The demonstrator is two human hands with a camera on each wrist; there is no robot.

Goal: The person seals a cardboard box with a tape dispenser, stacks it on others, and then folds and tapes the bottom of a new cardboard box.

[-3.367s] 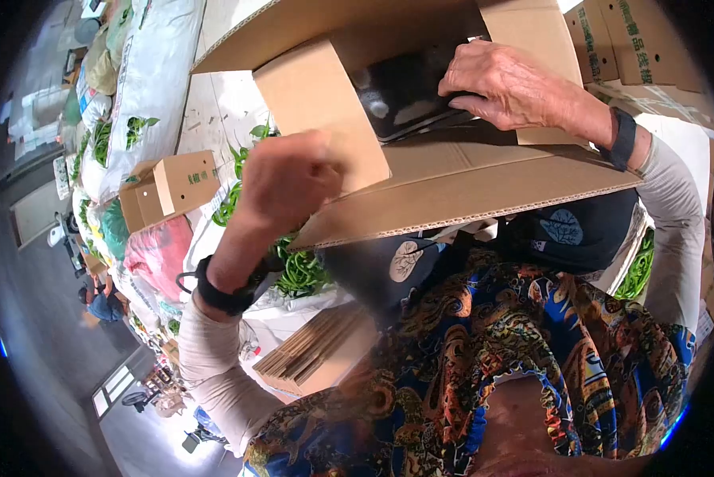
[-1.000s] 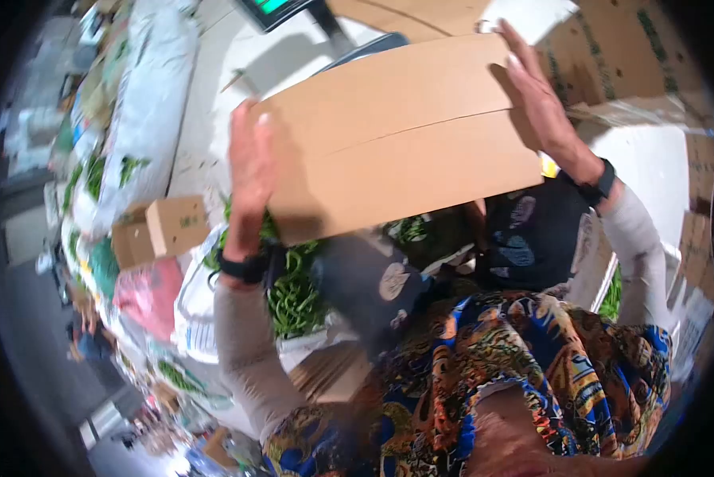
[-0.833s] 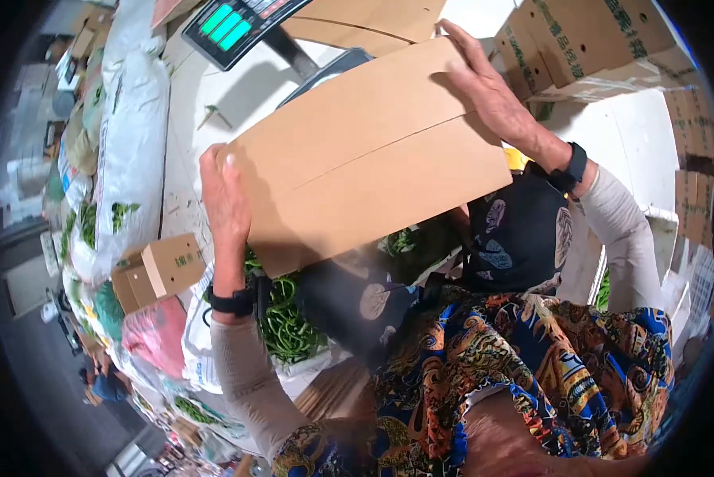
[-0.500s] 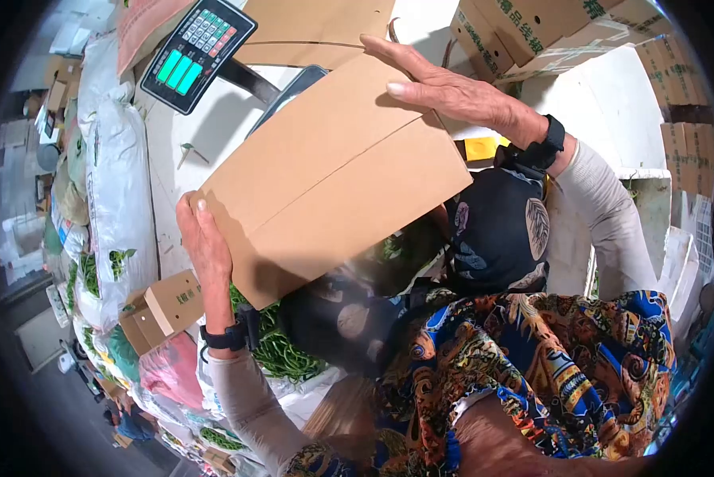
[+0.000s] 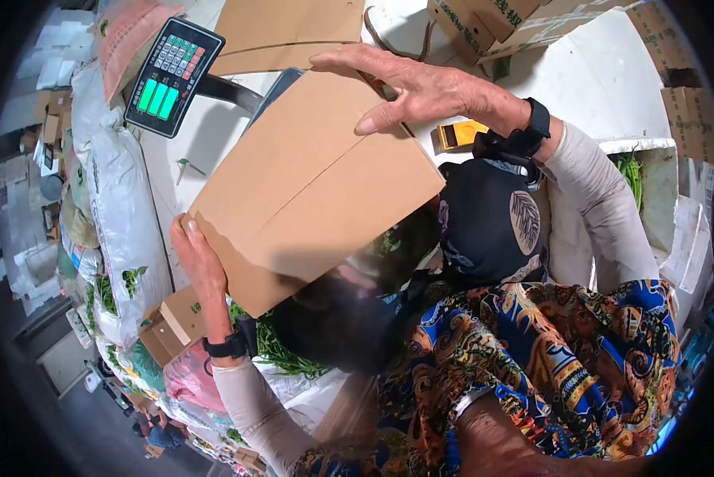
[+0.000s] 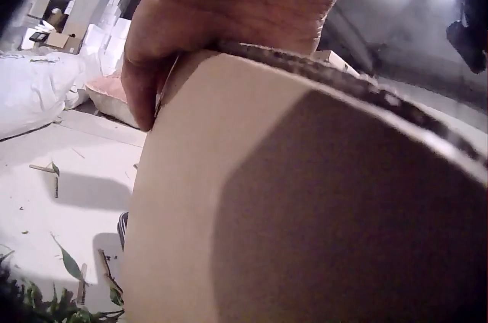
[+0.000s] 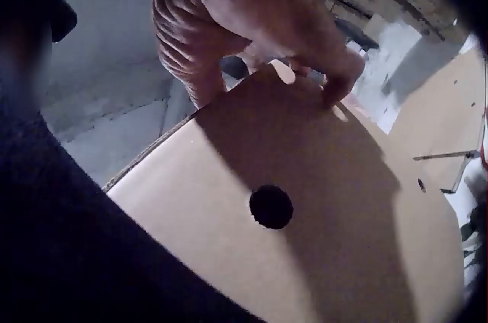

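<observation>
Centrally, a box (image 5: 301, 191) is held slantwise across the scene. Its left end is gripped by the left hand (image 5: 201, 262), fingers bent over the edge; its far right corner is touched by the right hand (image 5: 428, 91), thumb and straight fingers spread. At the far left a scale (image 5: 174, 75) is seen, with a white sack (image 5: 122, 179) beside it; at the right, a yellow object (image 5: 459, 135); near left, green peppers (image 5: 281, 351).
</observation>
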